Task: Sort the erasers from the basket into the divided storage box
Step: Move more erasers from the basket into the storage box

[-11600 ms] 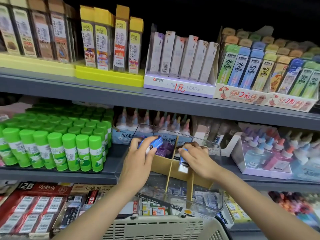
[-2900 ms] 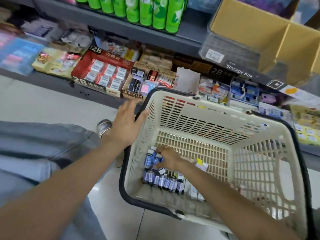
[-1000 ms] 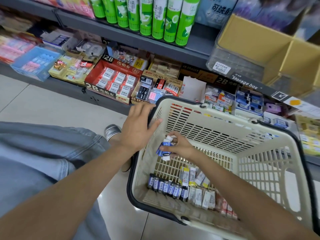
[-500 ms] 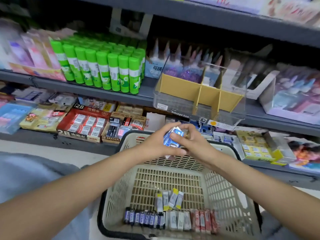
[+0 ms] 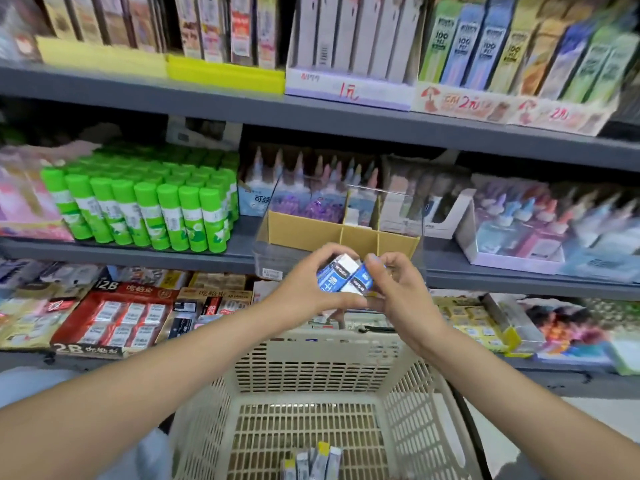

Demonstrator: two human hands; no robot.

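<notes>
The erasers (image 5: 343, 277) between the two hands are partly covered by curled fingers (image 5: 325, 252), so their count cannot be told, and their blue sleeve print is too small to read. The storage box (image 5: 304, 233) has its lower front hidden behind the hands, and its compartments' floors are out of sight. The basket (image 5: 412, 403) is cut off by the bottom edge, as are the erasers lying in it. Shelf goods at the right are blurred.

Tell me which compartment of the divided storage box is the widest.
The leftmost compartment of the storage box: it spans more width than the two narrow ones right of the cardboard divider.
</notes>
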